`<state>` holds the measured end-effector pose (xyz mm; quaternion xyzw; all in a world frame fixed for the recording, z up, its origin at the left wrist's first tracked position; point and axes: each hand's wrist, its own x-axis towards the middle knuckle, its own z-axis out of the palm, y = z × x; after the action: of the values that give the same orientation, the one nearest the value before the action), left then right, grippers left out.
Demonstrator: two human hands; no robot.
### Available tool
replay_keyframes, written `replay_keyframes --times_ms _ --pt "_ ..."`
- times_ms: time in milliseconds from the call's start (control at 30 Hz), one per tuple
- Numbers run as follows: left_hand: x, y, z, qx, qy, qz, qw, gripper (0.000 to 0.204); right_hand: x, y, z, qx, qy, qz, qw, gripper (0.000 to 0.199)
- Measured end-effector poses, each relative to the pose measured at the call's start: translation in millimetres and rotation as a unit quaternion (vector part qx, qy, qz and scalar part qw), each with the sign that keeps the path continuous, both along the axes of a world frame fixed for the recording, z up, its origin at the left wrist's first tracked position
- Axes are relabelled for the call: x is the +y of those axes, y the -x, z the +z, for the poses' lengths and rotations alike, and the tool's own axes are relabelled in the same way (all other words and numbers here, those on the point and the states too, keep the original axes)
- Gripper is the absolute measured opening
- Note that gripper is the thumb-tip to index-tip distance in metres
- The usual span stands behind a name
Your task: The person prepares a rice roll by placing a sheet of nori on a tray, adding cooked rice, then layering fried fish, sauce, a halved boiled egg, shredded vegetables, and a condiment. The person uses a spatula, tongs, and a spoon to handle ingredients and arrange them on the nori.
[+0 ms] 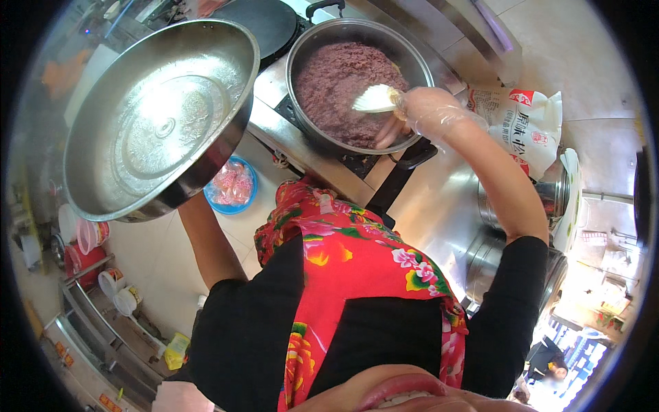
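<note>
Right hand (434, 113): one, in a clear plastic glove, grasping a white fan-shaped tool (375, 99); the fingers reach over the inner edge of the pot.
Left hand: hidden behind the tilted basin, so its grip cannot be told; the bare left forearm (211, 240) runs up to the basin's underside.
Steel basin (230, 113): one, large, round and shallow, tipped with its shiny inside showing; wet-looking light patches on the bottom, a ringed mark at its centre.
Cooking pot (292, 65): one, steel, with two black handles, just right of the basin.
Pot contents: a purplish-red grainy mass (329, 89) covering the bottom, directly under the tool.
Round dark plate (257, 27): one, flat, beside the pot on its far left.
Apron (329, 268): one, red with pink, yellow and green flowers, worn over black clothing.
Blue tub (252, 196): one, below the basin, holding pink-and-white pieces in clear wrapping; too bunched to count.
Printed bag (532, 127): one, white, with red patches and large dark characters, right of the pot.
Steel vessels (489, 206): two cylindrical ones at the right, near the bag.
Buckets (111, 281): at least three white ones at the left, some with coloured print, too small to read.
Other person (546, 360): one, in dark clothing, far off at the lower right.
</note>
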<state>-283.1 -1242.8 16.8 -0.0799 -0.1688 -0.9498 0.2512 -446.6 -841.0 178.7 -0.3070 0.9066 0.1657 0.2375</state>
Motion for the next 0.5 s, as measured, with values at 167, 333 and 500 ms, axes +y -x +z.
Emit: replay_keyframes --times_ms 167,333,500 --pt "2.8 -3.9 -3.6 -0.003 -0.002 0.004 1.0 0.048 19.1 28.8 14.2 0.071 -0.011 0.012 0.997 0.024" --pt "2.2 -8.4 -6.0 0.002 -0.004 0.014 1.0 0.048 11.6 37.6 -9.9 0.059 0.015 -0.02 0.998 0.02" --pt "3.3 -15.5 -8.4 0.003 -0.005 0.021 1.0 0.048 21.0 39.9 20.1 0.134 -0.031 0.007 0.99 0.025"
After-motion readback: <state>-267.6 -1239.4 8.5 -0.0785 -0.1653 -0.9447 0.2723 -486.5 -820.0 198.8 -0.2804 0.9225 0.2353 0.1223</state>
